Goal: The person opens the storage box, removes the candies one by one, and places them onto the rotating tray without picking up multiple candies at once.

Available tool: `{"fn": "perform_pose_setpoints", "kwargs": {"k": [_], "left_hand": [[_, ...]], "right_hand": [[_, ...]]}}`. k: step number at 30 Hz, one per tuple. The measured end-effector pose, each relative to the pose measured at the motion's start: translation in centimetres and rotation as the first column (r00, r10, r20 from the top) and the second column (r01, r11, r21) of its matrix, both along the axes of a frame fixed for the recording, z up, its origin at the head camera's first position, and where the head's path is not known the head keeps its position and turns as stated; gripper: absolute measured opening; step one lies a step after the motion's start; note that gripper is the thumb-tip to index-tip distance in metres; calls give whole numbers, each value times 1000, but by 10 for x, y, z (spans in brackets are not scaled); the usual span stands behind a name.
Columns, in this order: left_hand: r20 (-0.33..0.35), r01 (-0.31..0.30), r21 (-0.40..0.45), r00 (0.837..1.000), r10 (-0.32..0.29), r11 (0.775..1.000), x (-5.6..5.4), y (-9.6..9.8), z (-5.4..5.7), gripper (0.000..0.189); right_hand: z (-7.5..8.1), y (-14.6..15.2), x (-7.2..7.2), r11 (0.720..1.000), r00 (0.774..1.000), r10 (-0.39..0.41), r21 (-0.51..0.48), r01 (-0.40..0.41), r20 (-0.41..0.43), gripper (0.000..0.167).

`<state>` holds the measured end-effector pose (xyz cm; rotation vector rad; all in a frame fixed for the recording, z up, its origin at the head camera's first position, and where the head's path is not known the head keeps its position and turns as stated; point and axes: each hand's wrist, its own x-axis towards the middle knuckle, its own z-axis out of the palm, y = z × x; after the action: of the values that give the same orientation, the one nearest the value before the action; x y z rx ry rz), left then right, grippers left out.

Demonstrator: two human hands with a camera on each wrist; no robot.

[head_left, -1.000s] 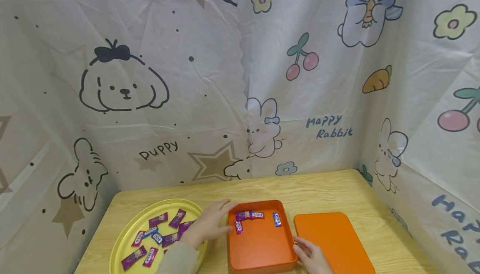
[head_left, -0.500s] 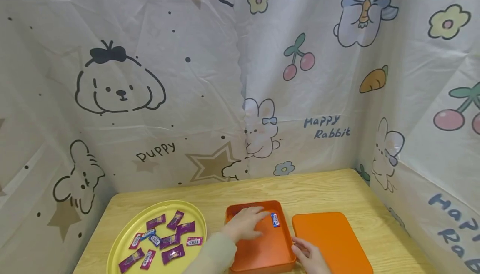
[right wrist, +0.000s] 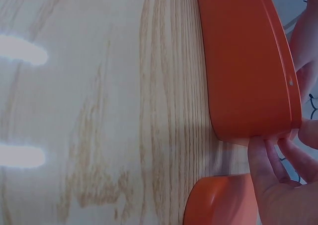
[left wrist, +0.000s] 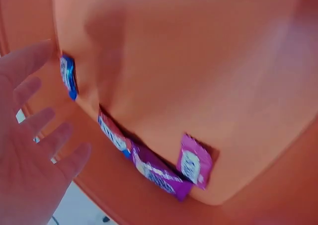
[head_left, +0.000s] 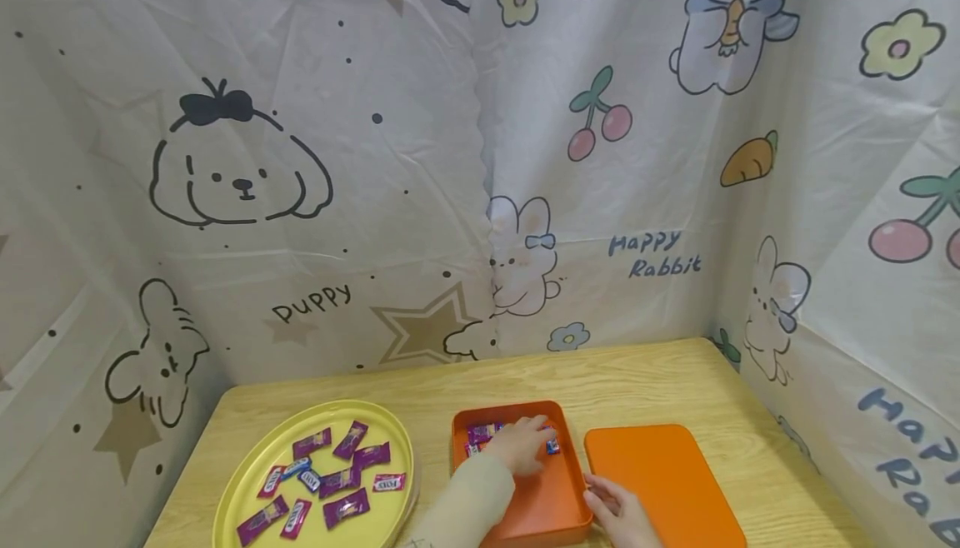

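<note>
An orange box [head_left: 551, 506] stands at the middle of the table. My left hand [head_left: 517, 448] is over its inside, fingers spread apart and holding nothing visible. In the left wrist view those fingers hang near a small blue-wrapped candy [left wrist: 68, 73]. Along the box's wall lie a red-and-blue candy [left wrist: 112, 132], a purple candy [left wrist: 156, 174] and a pink candy [left wrist: 195, 160]. My right hand [head_left: 618, 508] grips the box's right wall near the front corner. In the right wrist view its thumb is at the rim, the fingers against the outside.
A round yellow tray [head_left: 242, 465] at the left bears several purple, pink, red and blue candies [head_left: 340, 482]. An orange lid [head_left: 660, 481] lies flat to the right of the box. A printed curtain [head_left: 360, 156] hangs behind the wooden table [head_left: 637, 373].
My left hand has moved right, from between the tray and the box to over the box's inside near the blue candy. The right hand keeps its place on the box.
</note>
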<state>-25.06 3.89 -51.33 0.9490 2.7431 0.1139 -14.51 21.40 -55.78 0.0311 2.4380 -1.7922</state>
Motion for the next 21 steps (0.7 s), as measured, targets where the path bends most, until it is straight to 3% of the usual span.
{"fn": "perform_pose_setpoints", "kwargs": {"k": [6,10,11,14,16,18,21], "left_hand": [[-56,17,-76,998,-21,997,-3,16,-12,46],[-85,1,-96,996,-9,995,-11,24,-32,50],[-101,14,-86,995,-23,996,-14,24,-42,50],[-114,22,-96,993,-33,995,-16,26,-49,49],[-119,29,-100,992,-41,995,-13,27,-45,47],[-101,22,-106,994,-32,994,-6,26,-30,43],[-117,28,-81,992,-37,996,1,24,-18,35]], "right_hand": [[0,0,0,1000,1000,-11,10,12,-16,46],[1,0,0,1000,1000,-14,9,14,-7,46],[1,0,0,1000,1000,-15,7,15,-4,47],[1,0,-1,1000,1000,-15,6,15,5,48],[1,1,-1,1000,1000,-10,9,10,5,49],[1,1,-1,1000,1000,-5,16,5,5,49],[0,1,-1,1000,1000,-7,20,7,9,49]]}}
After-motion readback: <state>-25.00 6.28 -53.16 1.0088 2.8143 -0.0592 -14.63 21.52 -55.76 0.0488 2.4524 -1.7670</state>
